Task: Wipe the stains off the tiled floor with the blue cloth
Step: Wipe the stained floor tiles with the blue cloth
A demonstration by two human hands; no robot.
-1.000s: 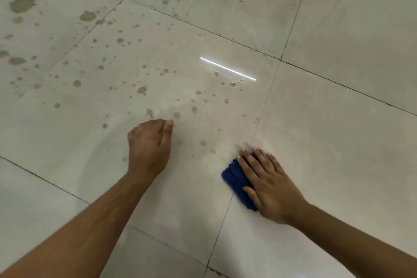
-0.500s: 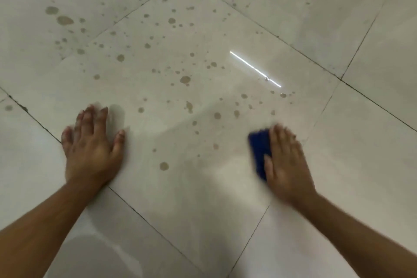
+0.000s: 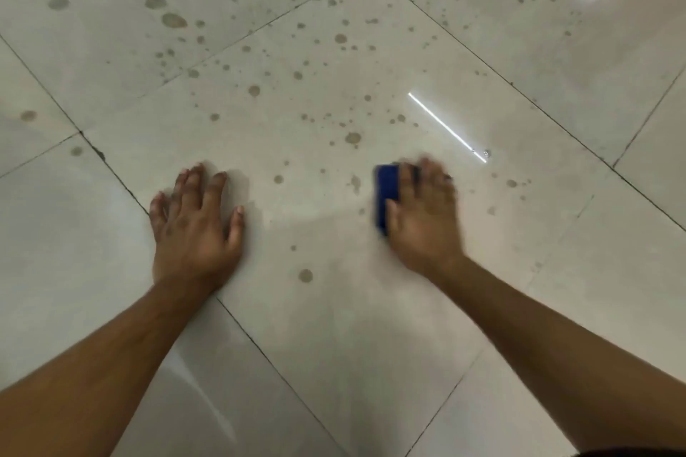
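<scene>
Right hand [image 3: 423, 219] is pressing flat on the blue cloth [image 3: 386, 193], fingers extended over it, blurred. Only the cloth's left part is showing from under the palm; it is sitting on the big central tile of the tiled floor [image 3: 334, 326], stains [image 3: 352, 138] just ahead of it. Left hand [image 3: 193, 223] is resting on the tile, fingers spread wide, holding nothing, bracing.

Risks, as I judge them: the glossy tile may be letting the bracing palm slide if weight is shifting forward. The folded cloth could be slipping out from under the flat palm, since nothing is pinching it. Small spots near the cloth (one larger blot [image 3: 305, 275] sitting between the arms) are easy to be passing over.

Against half a second back: the right hand and cloth are lying further up the tile, closer to the light streak [image 3: 447, 127]; the left hand is staying flat and spread.
</scene>
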